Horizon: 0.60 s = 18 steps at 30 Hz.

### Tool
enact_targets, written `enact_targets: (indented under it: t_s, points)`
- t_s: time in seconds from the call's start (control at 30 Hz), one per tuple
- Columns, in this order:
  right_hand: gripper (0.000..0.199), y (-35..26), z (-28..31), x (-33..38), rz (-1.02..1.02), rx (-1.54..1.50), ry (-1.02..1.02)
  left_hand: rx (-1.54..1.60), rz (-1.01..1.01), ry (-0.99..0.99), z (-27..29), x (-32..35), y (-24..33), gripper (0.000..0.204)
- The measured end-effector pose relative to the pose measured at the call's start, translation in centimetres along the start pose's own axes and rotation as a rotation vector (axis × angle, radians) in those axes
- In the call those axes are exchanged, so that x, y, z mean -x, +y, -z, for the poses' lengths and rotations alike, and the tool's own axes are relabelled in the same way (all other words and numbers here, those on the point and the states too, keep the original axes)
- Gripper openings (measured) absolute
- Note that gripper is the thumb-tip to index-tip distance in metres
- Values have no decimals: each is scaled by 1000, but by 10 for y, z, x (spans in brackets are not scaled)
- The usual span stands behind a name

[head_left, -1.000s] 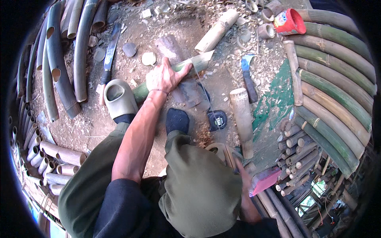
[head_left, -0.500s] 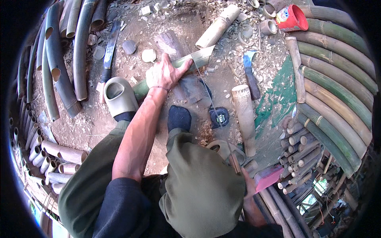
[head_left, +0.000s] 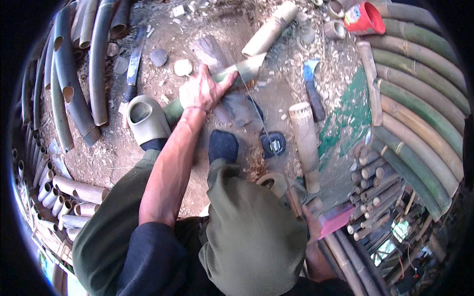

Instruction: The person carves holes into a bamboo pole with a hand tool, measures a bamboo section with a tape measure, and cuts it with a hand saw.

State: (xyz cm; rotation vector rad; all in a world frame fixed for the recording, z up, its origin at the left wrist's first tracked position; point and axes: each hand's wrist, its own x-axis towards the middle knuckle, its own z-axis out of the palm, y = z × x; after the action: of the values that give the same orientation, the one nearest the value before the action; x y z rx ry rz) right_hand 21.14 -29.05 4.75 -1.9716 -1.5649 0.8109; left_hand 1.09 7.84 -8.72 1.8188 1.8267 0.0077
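My left hand [head_left: 200,92] is closed over a green bamboo piece [head_left: 253,67], pressing it down with the thumb along its side. The piece lies slanted across a short wooden block [head_left: 209,51], and its far right end is cut to a slant. Near my thumb tip, the thin blade of a handsaw [head_left: 293,198] crosses the bamboo and runs back toward my right knee. My right hand [head_left: 313,226] grips the saw's near end; the knee hides most of its fingers. A black tape measure [head_left: 273,144] lies on the ground beside the blade.
A big knife [head_left: 134,64] lies at left, a blue-and-dark blade tool [head_left: 312,91] at right. An upright-looking bamboo length [head_left: 304,143], a red tub [head_left: 364,18] and bamboo stacks [head_left: 414,79] are on the right. More bamboo poles [head_left: 74,74] line the left. Shavings cover the ground.
My right hand has shifted very slightly, and the saw blade looks more blurred near its handle. My left hand keeps its hold on the bamboo. The whole view has tilted a little.
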Motion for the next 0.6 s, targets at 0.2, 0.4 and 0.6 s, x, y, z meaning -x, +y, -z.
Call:
enact_targets:
  t_s: [0.2, 0.4, 0.6]
  points:
    - [65, -26, -62, -188, 147, -191, 166, 54, -39, 22, 1, 5, 11, 83]
    - [63, 11, 2, -10, 101, -41, 37, 50, -1, 2, -1, -2, 1, 81]
    - [63, 2, -59, -160, 175, -67, 170, 27, 4, -9, -2, 2, 15, 81]
